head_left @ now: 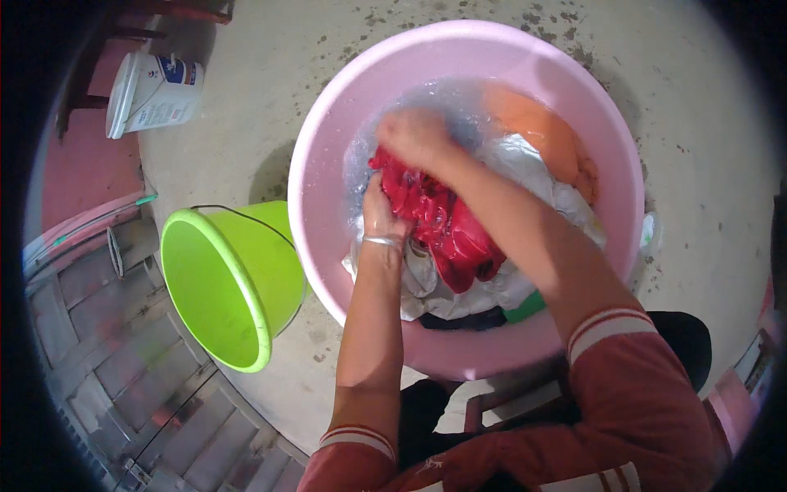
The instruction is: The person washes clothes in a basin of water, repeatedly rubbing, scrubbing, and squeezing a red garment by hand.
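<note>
A wide pink basin (603,205) holds water and soaked fabrics. My left hand (382,211) grips a red wet cloth (455,234) from its left side, a pale band at the wrist. My right hand (414,135), slightly blurred, is curled on the upper end of the same cloth, its fingertips partly hidden. Around the red cloth lie white fabric (566,213), orange fabric (529,123) and a green piece (523,305), with dark fabric along the lower side.
A green bucket (205,287) leans beside the basin at left. A white lidded pail (156,94) lies farther back near a pink wall (90,164). Grey slatted panels (115,344) fill the lower left. Part of a low wooden seat (475,410) shows below the basin.
</note>
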Action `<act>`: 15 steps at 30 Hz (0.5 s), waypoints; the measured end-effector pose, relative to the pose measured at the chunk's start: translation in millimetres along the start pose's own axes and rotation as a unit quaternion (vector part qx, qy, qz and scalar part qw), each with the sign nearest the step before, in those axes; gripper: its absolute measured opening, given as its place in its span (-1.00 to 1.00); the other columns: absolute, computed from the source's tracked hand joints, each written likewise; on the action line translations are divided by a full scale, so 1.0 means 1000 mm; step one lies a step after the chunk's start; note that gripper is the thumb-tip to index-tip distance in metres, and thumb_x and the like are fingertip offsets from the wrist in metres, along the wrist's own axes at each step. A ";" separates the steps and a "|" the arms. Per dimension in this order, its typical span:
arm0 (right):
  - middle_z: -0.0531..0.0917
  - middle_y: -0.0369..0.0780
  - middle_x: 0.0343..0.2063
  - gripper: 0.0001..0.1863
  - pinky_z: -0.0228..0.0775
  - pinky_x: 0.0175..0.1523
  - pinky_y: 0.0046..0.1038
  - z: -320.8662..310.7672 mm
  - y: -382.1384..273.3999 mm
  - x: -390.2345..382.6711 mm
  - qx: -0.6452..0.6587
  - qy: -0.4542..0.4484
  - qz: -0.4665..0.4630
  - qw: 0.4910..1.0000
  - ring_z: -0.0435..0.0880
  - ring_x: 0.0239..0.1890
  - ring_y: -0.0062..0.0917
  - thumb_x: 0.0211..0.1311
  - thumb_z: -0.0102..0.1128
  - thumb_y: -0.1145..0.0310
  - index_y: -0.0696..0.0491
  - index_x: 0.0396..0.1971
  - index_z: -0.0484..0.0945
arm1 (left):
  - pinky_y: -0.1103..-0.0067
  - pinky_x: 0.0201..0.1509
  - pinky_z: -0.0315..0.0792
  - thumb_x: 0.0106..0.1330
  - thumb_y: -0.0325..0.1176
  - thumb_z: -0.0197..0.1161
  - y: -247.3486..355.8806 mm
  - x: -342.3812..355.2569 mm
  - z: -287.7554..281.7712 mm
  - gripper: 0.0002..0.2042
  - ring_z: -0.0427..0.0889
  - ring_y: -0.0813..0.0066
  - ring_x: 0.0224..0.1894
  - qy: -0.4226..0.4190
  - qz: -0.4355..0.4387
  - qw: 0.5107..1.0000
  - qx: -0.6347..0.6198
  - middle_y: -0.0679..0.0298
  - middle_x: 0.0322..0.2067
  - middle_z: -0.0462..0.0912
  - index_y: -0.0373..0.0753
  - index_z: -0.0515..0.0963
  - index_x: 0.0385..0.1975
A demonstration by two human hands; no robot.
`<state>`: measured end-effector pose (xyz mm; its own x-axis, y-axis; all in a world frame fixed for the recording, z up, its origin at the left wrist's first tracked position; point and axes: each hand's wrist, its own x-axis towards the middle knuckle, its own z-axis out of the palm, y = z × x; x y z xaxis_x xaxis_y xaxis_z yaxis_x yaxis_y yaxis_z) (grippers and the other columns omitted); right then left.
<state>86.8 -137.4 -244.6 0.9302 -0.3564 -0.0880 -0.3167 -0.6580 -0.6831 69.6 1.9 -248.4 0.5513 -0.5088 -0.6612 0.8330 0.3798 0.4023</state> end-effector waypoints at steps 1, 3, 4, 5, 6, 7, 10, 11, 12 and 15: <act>0.64 -0.02 -0.37 -0.66 0.43 -0.08 -0.15 -0.009 0.023 0.014 -0.018 0.010 0.037 0.999 0.64 -0.29 -0.13 0.12 -0.01 0.10 0.01 -0.48 0.66 | 0.27 0.11 0.44 0.34 -0.06 -0.04 0.001 -0.007 0.012 -0.59 0.57 0.16 -0.03 -0.012 -0.021 1.000 0.000 0.10 -0.07 0.58 -0.28 0.47 -0.05; 0.63 -0.03 -0.29 -0.66 0.42 -0.07 -0.15 0.002 0.035 0.003 -0.073 0.059 0.013 0.996 0.62 -0.23 -0.13 0.17 -0.02 0.07 0.00 -0.35 0.62 | 0.33 0.04 0.47 0.32 -0.09 0.03 0.013 -0.008 0.011 -0.60 0.58 0.21 -0.07 0.025 -0.004 0.999 0.036 0.13 -0.10 0.59 -0.30 0.46 -0.05; 0.62 -0.05 -0.21 -0.64 0.41 -0.06 -0.15 0.009 0.041 -0.001 -0.129 0.111 -0.013 0.985 0.59 -0.16 -0.14 0.22 -0.03 0.05 0.00 -0.23 0.58 | 0.39 -0.02 0.49 0.30 -0.11 0.10 0.019 -0.003 0.010 -0.60 0.59 0.25 -0.11 0.060 0.013 0.996 0.070 0.15 -0.12 0.59 -0.33 0.45 -0.05; 0.62 -0.05 -0.21 -0.64 0.41 -0.06 -0.15 0.017 0.041 -0.005 -0.120 0.109 -0.021 0.987 0.59 -0.16 -0.14 0.22 -0.03 0.05 0.00 -0.23 0.58 | 0.42 -0.10 0.50 0.23 -0.23 0.21 0.023 0.009 -0.012 -0.66 0.61 0.28 -0.22 0.167 0.092 0.961 0.202 0.17 -0.18 0.60 -0.35 0.48 -0.12; 0.62 -0.06 -0.23 -0.64 0.41 -0.05 -0.15 0.023 0.039 -0.011 -0.075 0.039 -0.105 0.991 0.59 -0.17 -0.13 0.23 -0.02 0.04 -0.02 -0.19 0.57 | 0.42 -0.10 0.50 0.23 -0.23 0.21 0.030 0.026 -0.042 -0.66 0.61 0.28 -0.22 0.174 0.103 0.958 0.203 0.17 -0.18 0.60 -0.35 0.48 -0.12; 0.63 -0.07 -0.24 -0.64 0.41 -0.04 -0.15 0.021 0.040 -0.018 -0.039 -0.033 -0.175 0.983 0.58 -0.17 -0.13 0.24 -0.01 0.04 -0.04 -0.15 0.55 | 0.42 -0.13 0.50 0.18 -0.30 0.24 0.033 0.035 -0.046 -0.70 0.61 0.31 -0.26 0.161 0.103 0.941 0.278 0.19 -0.21 0.60 -0.34 0.49 -0.16; 0.62 -0.07 -0.29 -0.73 0.40 -0.05 -0.14 0.008 0.041 -0.001 -0.034 -0.062 0.117 0.991 0.58 -0.19 -0.14 0.23 0.03 0.12 -0.06 -0.19 0.55 | 0.41 -0.16 0.49 0.17 -0.32 0.20 0.015 0.038 -0.046 -0.79 0.59 0.32 -0.31 0.060 0.095 0.957 0.266 0.21 -0.30 0.60 -0.29 0.53 -0.27; 0.62 -0.11 -0.34 -0.77 0.39 -0.09 -0.13 0.014 0.027 -0.013 0.009 -0.002 -0.021 1.000 0.58 -0.23 -0.14 0.20 0.06 0.17 -0.08 -0.24 0.58 | 0.38 -0.08 0.49 0.22 -0.28 0.14 0.016 0.034 -0.041 -0.77 0.60 0.29 -0.24 0.054 0.072 0.986 0.137 0.19 -0.29 0.61 -0.30 0.53 -0.24; 0.62 -0.16 -0.37 -0.80 0.40 -0.15 -0.16 0.024 0.009 -0.024 0.112 -0.017 -0.101 0.988 0.57 -0.27 -0.17 0.15 0.11 0.18 -0.04 -0.37 0.60 | 0.35 -0.01 0.49 0.28 -0.24 0.07 0.017 0.030 -0.036 -0.74 0.61 0.26 -0.18 0.047 0.049 0.998 0.005 0.16 -0.27 0.61 -0.30 0.53 -0.21; 0.57 -0.22 -0.56 -0.68 0.42 -0.19 -0.22 0.012 -0.064 -0.057 0.118 0.003 -0.250 0.961 0.55 -0.35 -0.26 0.11 0.15 0.19 0.04 -0.74 0.47 | 0.34 0.06 0.47 0.35 -0.12 -0.04 0.031 0.002 -0.032 -0.65 0.58 0.24 -0.09 -0.210 0.031 0.973 -0.089 0.16 -0.15 0.60 -0.26 0.49 -0.11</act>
<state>56.1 -66.8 -204.2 0.9538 -0.0400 0.2977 0.2204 -0.5803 -0.7841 95.2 37.4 -257.2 0.6011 -0.7375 -0.3079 0.7974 0.5277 0.2927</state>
